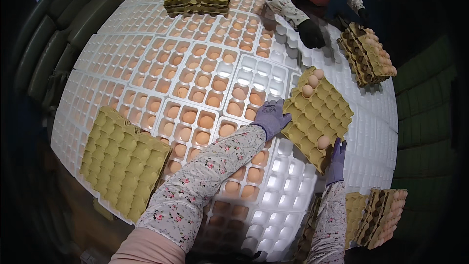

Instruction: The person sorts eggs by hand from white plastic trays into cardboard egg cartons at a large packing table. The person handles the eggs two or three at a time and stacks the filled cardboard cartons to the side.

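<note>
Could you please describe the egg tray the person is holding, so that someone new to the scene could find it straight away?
Start at the big lit white grid table and go to its right side, just past the egg-filled cells. There a yellow-green pulp egg tray lies tilted, gripped by the left hand and right hand, both in purple gloves. Unlike the other cardboard trays, it is single and holds only three eggs.

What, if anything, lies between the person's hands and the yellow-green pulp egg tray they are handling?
Nothing visible. The left hand in a purple glove touches the left edge of the yellow-green moulded pulp egg tray, and the right hand touches its lower edge. Three brown eggs sit in it.
</note>
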